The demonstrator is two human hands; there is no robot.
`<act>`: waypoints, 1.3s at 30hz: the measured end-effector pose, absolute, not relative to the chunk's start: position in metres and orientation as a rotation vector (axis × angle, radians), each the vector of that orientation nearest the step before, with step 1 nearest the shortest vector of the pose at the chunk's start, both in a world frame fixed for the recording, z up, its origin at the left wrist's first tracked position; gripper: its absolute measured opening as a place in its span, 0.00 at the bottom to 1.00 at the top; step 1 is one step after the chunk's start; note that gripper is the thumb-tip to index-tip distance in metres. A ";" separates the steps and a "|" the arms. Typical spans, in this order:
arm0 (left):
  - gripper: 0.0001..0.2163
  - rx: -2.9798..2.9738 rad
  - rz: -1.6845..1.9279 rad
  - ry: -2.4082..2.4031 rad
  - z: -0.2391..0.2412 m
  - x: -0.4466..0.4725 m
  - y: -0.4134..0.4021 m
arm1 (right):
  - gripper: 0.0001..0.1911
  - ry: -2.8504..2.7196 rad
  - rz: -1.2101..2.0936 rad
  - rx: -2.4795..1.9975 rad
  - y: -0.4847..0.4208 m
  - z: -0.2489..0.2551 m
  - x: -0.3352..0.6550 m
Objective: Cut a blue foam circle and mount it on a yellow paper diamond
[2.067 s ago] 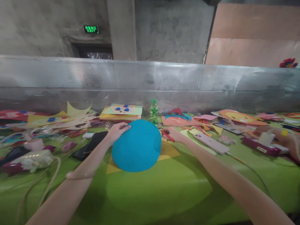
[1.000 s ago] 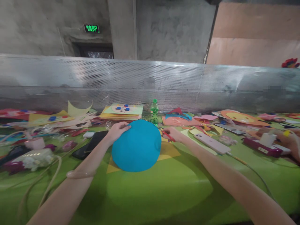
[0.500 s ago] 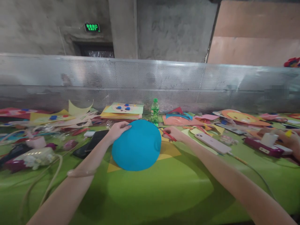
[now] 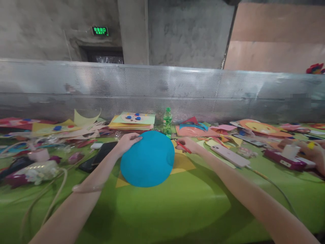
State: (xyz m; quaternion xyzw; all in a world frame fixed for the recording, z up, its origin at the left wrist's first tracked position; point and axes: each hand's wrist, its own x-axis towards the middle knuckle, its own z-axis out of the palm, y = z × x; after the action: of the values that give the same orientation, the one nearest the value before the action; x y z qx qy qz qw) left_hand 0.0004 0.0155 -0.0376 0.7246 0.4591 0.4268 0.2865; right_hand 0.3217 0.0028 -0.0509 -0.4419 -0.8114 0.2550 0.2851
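"What's changed for you?"
"Almost nothing: your left grip (image 4: 127, 142) still pinches the round blue paper sheet (image 4: 147, 161) above the green bench (image 4: 172, 210)."
"Your right grip (image 4: 189, 145)?"
"Still around red scissor-like handles (image 4: 183, 147), just right of the sheet; the work seems steady."

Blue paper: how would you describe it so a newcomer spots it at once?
On the green table, look between the left hand and right hand. The blue paper is there, held at its upper left edge, in front of a yellow sheet; it alone is large, plain blue and rounded.
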 end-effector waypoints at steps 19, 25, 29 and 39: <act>0.19 1.968 1.112 1.263 -0.038 -0.001 0.017 | 0.09 -2.226 0.704 -1.182 0.007 -0.057 0.322; 0.19 1.975 1.106 1.260 -0.039 0.000 0.017 | 0.08 -2.225 0.712 -1.206 0.008 -0.059 0.320; 0.20 1.963 1.113 1.268 -0.039 0.000 0.018 | 0.08 -2.213 0.726 -1.191 0.007 -0.059 0.319; 0.20 2.001 1.091 1.299 -0.039 0.001 0.016 | 0.06 -2.193 0.731 -1.208 0.003 -0.057 0.317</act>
State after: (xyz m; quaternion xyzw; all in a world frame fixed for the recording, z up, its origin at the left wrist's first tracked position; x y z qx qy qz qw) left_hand 0.0005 0.0159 -0.0386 0.7374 0.4786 0.4021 0.2561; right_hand 0.3167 0.0030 -0.0570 -0.4467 -0.8111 0.2704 0.2636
